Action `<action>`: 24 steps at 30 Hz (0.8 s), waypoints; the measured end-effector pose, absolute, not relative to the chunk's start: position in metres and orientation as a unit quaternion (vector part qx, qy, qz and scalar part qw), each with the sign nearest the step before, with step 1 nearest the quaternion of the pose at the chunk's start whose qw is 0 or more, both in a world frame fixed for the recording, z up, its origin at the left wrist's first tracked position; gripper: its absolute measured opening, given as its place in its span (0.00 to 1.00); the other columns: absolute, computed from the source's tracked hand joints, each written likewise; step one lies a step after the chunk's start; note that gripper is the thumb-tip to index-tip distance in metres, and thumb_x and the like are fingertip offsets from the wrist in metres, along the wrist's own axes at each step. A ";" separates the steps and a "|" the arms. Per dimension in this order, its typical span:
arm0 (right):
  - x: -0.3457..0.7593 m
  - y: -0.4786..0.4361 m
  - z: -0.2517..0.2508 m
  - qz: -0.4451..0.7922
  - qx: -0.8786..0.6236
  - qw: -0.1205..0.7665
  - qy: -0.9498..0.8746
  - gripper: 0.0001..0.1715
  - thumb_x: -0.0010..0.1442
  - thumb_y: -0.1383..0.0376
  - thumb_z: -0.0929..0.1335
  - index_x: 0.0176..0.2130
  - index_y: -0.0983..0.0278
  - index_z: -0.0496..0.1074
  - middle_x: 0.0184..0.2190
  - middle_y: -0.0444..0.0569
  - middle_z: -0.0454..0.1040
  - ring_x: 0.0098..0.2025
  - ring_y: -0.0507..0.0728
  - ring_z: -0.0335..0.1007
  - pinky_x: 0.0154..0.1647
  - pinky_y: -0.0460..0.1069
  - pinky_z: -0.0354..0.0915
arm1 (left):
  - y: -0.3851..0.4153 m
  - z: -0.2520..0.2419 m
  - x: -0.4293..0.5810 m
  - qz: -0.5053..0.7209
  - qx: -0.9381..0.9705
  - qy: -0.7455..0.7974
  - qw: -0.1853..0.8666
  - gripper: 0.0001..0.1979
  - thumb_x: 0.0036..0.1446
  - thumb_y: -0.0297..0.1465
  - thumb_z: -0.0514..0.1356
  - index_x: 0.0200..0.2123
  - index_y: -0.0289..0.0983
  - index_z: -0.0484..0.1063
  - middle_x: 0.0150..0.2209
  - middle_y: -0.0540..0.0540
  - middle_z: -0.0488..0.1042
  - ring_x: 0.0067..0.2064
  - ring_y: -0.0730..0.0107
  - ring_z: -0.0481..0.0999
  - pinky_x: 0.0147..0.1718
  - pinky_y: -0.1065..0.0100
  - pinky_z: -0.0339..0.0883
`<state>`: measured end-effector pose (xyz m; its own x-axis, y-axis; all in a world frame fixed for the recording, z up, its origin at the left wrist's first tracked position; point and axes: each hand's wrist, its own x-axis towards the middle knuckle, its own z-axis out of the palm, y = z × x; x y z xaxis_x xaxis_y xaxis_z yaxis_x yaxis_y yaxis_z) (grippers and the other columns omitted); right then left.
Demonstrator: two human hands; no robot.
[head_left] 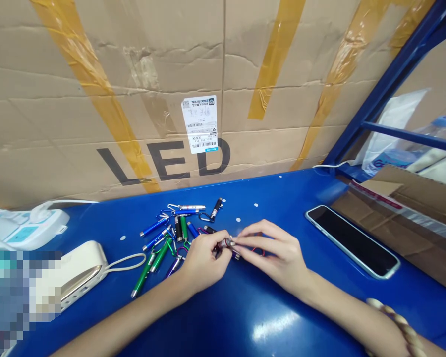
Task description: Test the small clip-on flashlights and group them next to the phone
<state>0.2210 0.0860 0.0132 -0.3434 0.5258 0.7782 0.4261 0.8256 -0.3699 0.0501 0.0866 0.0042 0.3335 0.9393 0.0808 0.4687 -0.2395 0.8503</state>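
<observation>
My left hand (205,255) is closed around a small keychain penlight (226,243), whose end sticks out between thumb and forefinger. The fingertips of my right hand (273,250) pinch at that end, thumb mostly hidden behind the other fingers. Just beyond and left of my left hand lies a loose pile of similar penlights with carabiner clips. Among them are a green penlight (143,274), a blue penlight (154,226) and a silver penlight (192,208). A black penlight (216,209) lies slightly apart at the back. Part of the pile is hidden behind my left hand.
A phone (351,240) lies to the right on the blue table (223,327), beside an opened cardboard box (412,218). At left are a white power bank (83,270) with a strap and a power strip (40,230). A large taped carton (163,99) stands behind.
</observation>
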 end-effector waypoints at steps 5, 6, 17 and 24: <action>0.225 0.088 0.009 -0.037 -0.282 0.408 -0.867 0.06 0.60 0.68 0.67 0.35 0.63 0.76 0.32 0.48 0.78 0.30 0.51 0.70 0.30 0.48 0.62 | 0.086 0.005 0.050 0.292 0.739 0.494 0.353 0.06 0.47 0.27 0.50 0.20 0.38 0.58 0.17 0.56 0.55 0.20 0.77 0.54 0.21 0.73 0.47; 0.225 0.088 0.009 -0.053 -0.288 0.396 -0.870 0.07 0.60 0.68 0.67 0.35 0.63 0.76 0.31 0.48 0.77 0.30 0.51 0.70 0.29 0.47 0.61 | 0.087 0.006 0.050 0.290 0.740 0.497 0.347 0.07 0.47 0.26 0.50 0.19 0.38 0.58 0.17 0.56 0.55 0.20 0.77 0.53 0.21 0.73 0.47; 0.220 0.082 0.013 0.023 -0.288 0.398 -0.871 0.07 0.58 0.70 0.65 0.35 0.63 0.74 0.34 0.48 0.76 0.32 0.51 0.71 0.33 0.46 0.66 | 0.081 0.009 0.051 0.269 0.735 0.499 0.373 0.06 0.47 0.25 0.48 0.20 0.38 0.59 0.18 0.55 0.57 0.22 0.75 0.56 0.24 0.72 0.49; 0.223 0.087 0.015 0.175 -0.322 0.369 -0.854 0.15 0.57 0.68 0.66 0.46 0.60 0.71 0.42 0.50 0.72 0.40 0.53 0.71 0.39 0.47 0.69 | 0.081 0.016 0.053 0.369 0.644 0.514 0.429 0.06 0.48 0.27 0.50 0.21 0.37 0.63 0.21 0.53 0.62 0.25 0.73 0.60 0.25 0.71 0.53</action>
<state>0.2228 0.0874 0.0145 -0.5201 0.6796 0.5173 0.4209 0.7310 -0.5371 0.0528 0.0812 0.0158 0.1986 0.9794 0.0350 0.3456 -0.1035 0.9326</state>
